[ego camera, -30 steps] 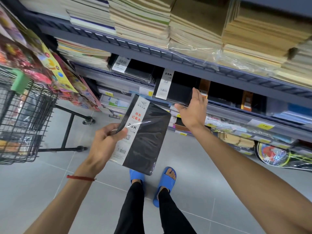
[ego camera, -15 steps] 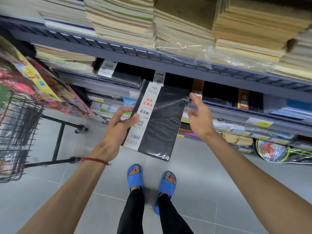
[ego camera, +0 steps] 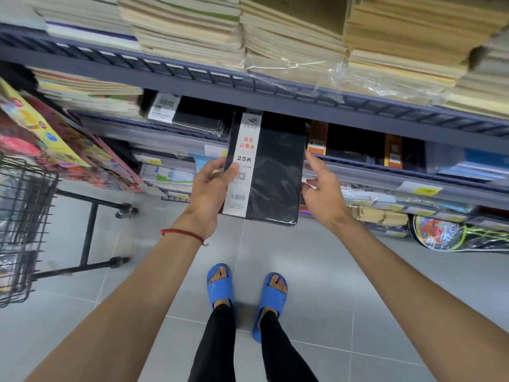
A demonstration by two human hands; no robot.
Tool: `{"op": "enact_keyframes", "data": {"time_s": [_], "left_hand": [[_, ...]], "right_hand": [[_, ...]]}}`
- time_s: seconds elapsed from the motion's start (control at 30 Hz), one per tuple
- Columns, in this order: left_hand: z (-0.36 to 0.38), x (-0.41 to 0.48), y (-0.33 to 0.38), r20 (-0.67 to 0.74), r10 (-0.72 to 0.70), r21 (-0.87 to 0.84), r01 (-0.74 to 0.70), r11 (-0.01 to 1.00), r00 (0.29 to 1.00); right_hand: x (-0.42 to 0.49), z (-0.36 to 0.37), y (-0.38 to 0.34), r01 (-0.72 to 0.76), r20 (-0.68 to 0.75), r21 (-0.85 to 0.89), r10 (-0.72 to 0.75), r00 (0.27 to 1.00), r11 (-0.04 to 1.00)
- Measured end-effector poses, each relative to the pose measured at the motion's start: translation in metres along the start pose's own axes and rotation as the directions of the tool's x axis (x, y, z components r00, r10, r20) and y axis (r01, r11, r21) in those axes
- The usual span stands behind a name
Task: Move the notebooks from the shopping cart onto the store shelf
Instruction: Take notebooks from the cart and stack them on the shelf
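Observation:
My left hand (ego camera: pixel 210 186) grips a black shrink-wrapped notebook (ego camera: pixel 275 172) by its left edge, thumb on the white "25K" label strip. The notebook stands upright with its top end under the lip of the grey store shelf (ego camera: pixel 275 95), in front of the row of black notebooks. My right hand (ego camera: pixel 321 186) is at the notebook's right edge, fingers spread, touching or just beside it; it holds nothing. The black wire shopping cart (ego camera: pixel 24 221) stands at the left edge, its contents dim behind the mesh.
Stacks of kraft and pale notebooks (ego camera: pixel 303 31) fill the upper shelf. More black notebooks (ego camera: pixel 190 117) and brown-spined ones (ego camera: pixel 355 144) lie on the middle shelf. Colourful books (ego camera: pixel 49 139) lean at left. Packaged rackets (ego camera: pixel 454 232) sit low right. My blue sandals (ego camera: pixel 245 293) stand on grey tile.
My left hand lifted the notebook up and right, turning it upright and pushing its top end under the shelf lip. My right hand left the shelved notebooks and came to its right edge.

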State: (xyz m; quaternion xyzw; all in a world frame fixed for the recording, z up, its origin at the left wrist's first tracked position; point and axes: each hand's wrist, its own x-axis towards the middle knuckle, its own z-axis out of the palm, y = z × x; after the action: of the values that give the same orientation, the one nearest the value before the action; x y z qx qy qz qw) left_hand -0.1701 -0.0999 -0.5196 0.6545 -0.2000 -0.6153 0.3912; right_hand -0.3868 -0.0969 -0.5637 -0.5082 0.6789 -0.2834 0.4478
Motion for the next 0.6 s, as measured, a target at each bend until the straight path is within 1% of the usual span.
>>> {"op": "enact_keyframes", "data": {"time_s": [0.07, 0.17, 0.23, 0.3, 0.37, 0.43, 0.5, 0.53, 0.6], "left_hand": [[0.009, 0.010, 0.002, -0.096, 0.034, 0.041, -0.030, 0.999, 0.995], [0.016, 0.024, 0.004, -0.252, 0.142, 0.189, -0.095, 0.977, 0.957], [0.019, 0.027, 0.004, -0.274, 0.212, 0.261, -0.140, 0.955, 0.938], [0.020, 0.025, 0.004, -0.249, 0.236, 0.256, -0.171, 0.952, 0.939], [0.016, 0.019, 0.002, -0.163, 0.231, 0.229, -0.191, 0.955, 0.959], [0.007, 0.011, -0.001, 0.024, 0.240, 0.200, -0.240, 0.950, 0.970], [-0.004, 0.004, -0.003, 0.255, 0.249, 0.245, -0.312, 0.918, 0.934], [-0.008, 0.001, -0.003, 0.339, 0.241, 0.272, -0.340, 0.900, 0.909], [-0.012, 0.000, -0.002, 0.432, 0.220, 0.309, -0.373, 0.875, 0.875]], "right_hand": [[0.001, -0.001, -0.001, 0.003, -0.003, -0.008, -0.003, 1.000, 1.000], [0.002, -0.004, -0.005, -0.008, -0.015, -0.006, 0.007, 1.000, 1.000], [0.001, -0.005, -0.009, -0.009, -0.013, -0.019, 0.009, 1.000, 1.000], [-0.001, -0.006, -0.013, 0.004, -0.006, -0.050, -0.004, 1.000, 0.999], [-0.006, -0.008, -0.015, 0.016, 0.017, -0.056, -0.015, 1.000, 0.998], [-0.012, -0.010, -0.017, 0.040, 0.053, -0.052, -0.037, 0.998, 0.998], [-0.016, -0.011, -0.021, 0.053, 0.072, -0.058, -0.049, 0.996, 0.997], [-0.016, -0.011, -0.022, 0.047, 0.070, -0.061, -0.043, 0.997, 0.997], [-0.015, -0.011, -0.025, 0.026, 0.060, -0.047, -0.023, 0.998, 0.999]]}}
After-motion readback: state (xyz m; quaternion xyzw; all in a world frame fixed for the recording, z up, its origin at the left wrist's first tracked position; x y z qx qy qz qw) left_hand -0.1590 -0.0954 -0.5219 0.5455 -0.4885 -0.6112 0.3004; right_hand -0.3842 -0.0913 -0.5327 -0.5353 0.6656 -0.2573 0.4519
